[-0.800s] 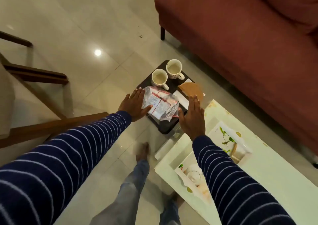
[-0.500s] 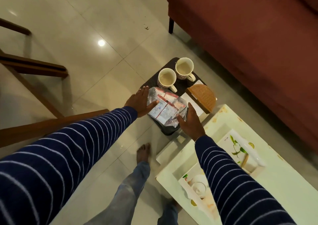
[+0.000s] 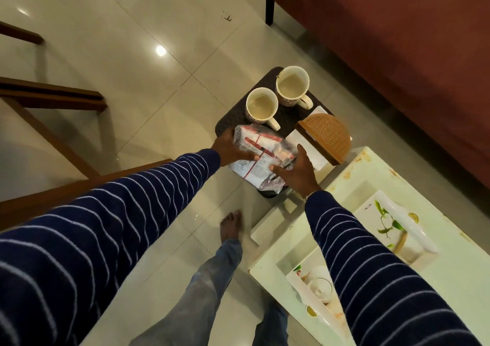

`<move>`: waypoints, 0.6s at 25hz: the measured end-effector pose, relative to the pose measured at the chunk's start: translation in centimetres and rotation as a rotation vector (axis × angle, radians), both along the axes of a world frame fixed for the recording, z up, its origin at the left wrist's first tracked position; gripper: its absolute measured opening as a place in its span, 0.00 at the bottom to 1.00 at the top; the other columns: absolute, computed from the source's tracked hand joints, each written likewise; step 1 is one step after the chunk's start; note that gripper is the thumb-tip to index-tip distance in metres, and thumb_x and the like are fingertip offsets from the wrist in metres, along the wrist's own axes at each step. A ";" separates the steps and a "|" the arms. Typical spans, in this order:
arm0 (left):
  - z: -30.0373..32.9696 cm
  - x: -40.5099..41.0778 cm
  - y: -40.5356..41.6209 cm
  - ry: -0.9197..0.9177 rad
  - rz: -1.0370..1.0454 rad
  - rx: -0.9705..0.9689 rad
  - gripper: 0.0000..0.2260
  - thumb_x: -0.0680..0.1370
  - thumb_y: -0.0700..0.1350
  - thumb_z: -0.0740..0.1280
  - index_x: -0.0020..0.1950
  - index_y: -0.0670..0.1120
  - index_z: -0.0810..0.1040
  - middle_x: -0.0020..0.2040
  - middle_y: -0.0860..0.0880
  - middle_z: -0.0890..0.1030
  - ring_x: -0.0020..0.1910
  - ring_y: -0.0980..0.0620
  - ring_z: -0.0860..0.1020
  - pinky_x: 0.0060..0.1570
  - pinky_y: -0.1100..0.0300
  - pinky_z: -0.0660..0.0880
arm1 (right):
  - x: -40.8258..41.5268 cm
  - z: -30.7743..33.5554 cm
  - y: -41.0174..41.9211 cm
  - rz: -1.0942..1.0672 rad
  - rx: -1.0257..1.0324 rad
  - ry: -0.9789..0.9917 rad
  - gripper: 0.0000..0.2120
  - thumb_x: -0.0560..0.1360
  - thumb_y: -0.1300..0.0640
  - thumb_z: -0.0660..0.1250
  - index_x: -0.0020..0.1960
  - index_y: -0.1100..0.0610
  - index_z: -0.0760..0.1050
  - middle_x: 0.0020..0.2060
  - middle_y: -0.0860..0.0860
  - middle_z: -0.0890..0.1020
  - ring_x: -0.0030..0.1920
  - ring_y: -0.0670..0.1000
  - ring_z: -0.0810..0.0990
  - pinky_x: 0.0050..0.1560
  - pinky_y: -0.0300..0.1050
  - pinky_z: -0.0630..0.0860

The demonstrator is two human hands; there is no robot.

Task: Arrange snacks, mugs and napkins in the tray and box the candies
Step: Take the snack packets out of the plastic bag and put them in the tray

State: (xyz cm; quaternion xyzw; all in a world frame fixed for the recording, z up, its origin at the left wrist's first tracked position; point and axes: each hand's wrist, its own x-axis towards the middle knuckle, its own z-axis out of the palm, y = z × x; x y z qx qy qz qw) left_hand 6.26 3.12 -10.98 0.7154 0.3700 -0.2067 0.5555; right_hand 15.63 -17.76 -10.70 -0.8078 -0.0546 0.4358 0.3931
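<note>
Holding snack packet (image 3: 261, 157), both hands, tray (image 3: 233, 114)

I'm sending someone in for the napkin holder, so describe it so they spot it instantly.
Find the red sofa; before it sits a dark tray holding two mugs. The napkin holder lies at its sofa-side edge: brown, woven, half-round, unlike the pale mugs and clear snack packet.

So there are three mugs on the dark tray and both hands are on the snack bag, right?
Not quite: the head view shows two mugs, not three, one nearer the hands and one behind it, both on the dark tray. The rest holds: the left hand and right hand are both on the snack bag.
</note>
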 end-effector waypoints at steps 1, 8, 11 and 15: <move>0.1 0.0 0.1 -0.002 -0.024 -0.064 0.38 0.67 0.46 0.82 0.72 0.45 0.68 0.65 0.44 0.79 0.63 0.44 0.78 0.62 0.42 0.77 | -0.1 0.1 0.0 0.004 0.004 0.000 0.34 0.69 0.55 0.79 0.69 0.57 0.66 0.63 0.53 0.78 0.63 0.55 0.78 0.61 0.55 0.78; 3.8 -1.4 -1.2 -0.107 -0.159 -0.116 0.31 0.69 0.41 0.80 0.68 0.45 0.73 0.59 0.47 0.83 0.58 0.51 0.82 0.53 0.58 0.81 | -1.2 3.8 -2.3 -0.012 0.064 0.081 0.28 0.68 0.57 0.80 0.61 0.52 0.68 0.55 0.49 0.78 0.56 0.50 0.78 0.49 0.41 0.78; 6.5 -2.2 -2.3 -0.141 -0.152 -0.122 0.32 0.67 0.42 0.82 0.68 0.47 0.73 0.59 0.52 0.82 0.55 0.60 0.82 0.48 0.66 0.80 | -1.5 6.9 -3.6 0.006 0.130 0.084 0.31 0.69 0.55 0.79 0.67 0.55 0.67 0.59 0.50 0.78 0.59 0.51 0.78 0.57 0.48 0.79; 12.8 -1.7 -4.4 -0.201 -0.181 -0.023 0.36 0.64 0.45 0.84 0.68 0.49 0.73 0.59 0.55 0.81 0.54 0.67 0.80 0.47 0.72 0.77 | -1.1 13.1 -6.3 0.018 0.181 0.009 0.27 0.70 0.57 0.78 0.62 0.54 0.68 0.56 0.50 0.79 0.56 0.53 0.79 0.54 0.46 0.79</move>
